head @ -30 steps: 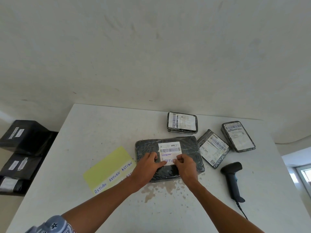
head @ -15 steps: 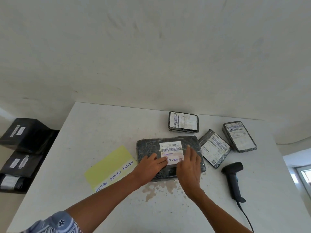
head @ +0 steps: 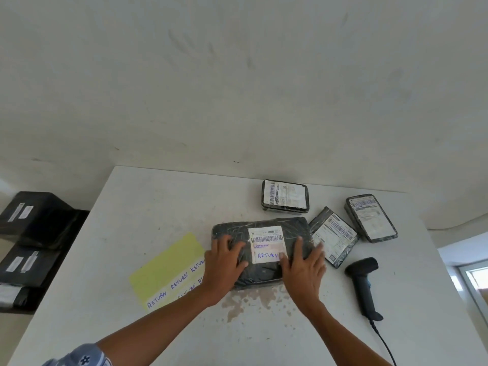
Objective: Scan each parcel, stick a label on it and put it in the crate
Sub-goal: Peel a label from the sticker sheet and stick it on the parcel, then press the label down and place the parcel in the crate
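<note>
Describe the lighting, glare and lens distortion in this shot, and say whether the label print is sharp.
Head view: soft, even daylight, but the bright window at the right edge is blown out; head view: wide-angle distortion bows the white table and the wall; head view: faint sheen on the large black plastic-wrapped parcel, whose white paper label shows readable handwritten RETURN but smeared fine print.

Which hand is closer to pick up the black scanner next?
Right, probably. The right hand rests on the big parcel on the side facing the scanner; the left hand lies on the parcel's far side.
</note>
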A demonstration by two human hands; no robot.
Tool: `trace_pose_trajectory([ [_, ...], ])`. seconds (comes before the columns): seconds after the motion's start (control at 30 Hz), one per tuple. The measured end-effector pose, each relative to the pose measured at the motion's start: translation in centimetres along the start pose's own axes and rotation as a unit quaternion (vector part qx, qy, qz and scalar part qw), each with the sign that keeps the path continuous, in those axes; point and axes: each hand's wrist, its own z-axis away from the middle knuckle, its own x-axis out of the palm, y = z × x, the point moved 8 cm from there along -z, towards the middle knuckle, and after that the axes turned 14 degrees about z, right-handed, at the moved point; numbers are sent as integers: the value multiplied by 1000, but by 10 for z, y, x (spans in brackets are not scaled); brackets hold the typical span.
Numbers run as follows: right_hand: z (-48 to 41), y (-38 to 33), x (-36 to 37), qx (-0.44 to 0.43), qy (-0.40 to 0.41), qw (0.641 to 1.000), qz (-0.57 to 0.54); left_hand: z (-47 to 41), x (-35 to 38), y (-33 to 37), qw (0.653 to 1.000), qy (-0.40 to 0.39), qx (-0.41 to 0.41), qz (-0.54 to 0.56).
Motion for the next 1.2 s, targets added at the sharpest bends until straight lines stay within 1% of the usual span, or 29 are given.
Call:
trace_pose_trajectory([
  [0.07, -9, 12, 0, 73, -35, 994, -70, 7, 2, -23, 988, -4, -141, 64],
  [0.1, -13, 17, 0, 91, -46, 991, -91, 9, 6, -30, 974, -16, -186, 127],
  [0.13, -17, 21, -1, 101, -52, 988, -103, 9, 13, -33, 958, -33, -208, 196],
  [0.17, -22, 26, -1, 109, -60, 986, -110, 9, 17, -32, 944, -48, -209, 250],
  [0.2, -25, 31, 0, 119, -72, 984, -114, 8, 19, -31, 937, -53, -203, 280],
  [0.3, -30, 37, 0, 125, -88, 981, -122, 7, 11, -33, 935, -25, -190, 298],
  [0.4, -28, 27, -12, 100, -55, 985, -132, 5, -6, -34, 943, 15, -161, 289],
  [0.47, -27, 12, -26, 79, -23, 987, -140, 6, -24, -38, 942, 47, -154, 295],
  [0.53, -29, -12, -42, 51, 0, 983, -176, 9, -46, -47, 935, 71, -151, 313],
  [0.6, -31, -43, -56, 15, 1, 970, -244, 14, -70, -61, 924, 95, -149, 340],
  [0.67, -30, -78, -68, -23, 6, 959, -282, 26, -98, -80, 913, 143, -159, 348],
  [0.77, -14, -146, -77, -89, 12, 952, -291, 56, -149, -121, 880, 237, -186, 367],
  [0.87, 14, -228, -76, -158, 10, 939, -305, 100, -201, -179, 849, 302, -229, 369],
  [0.93, 37, -287, -73, -205, 6, 931, -302, 135, -233, -227, 827, 328, -272, 366],
  [1.03, 77, -376, -62, -266, -9, 921, -286, 197, -268, -299, 792, 341, -316, 396],
  [1.13, 124, -457, -41, -313, -34, 906, -282, 258, -296, -364, 747, 370, -302, 462],
  [1.2, 156, -509, -23, -342, -63, 896, -277, 299, -310, -406, 707, 388, -312, 502],
])
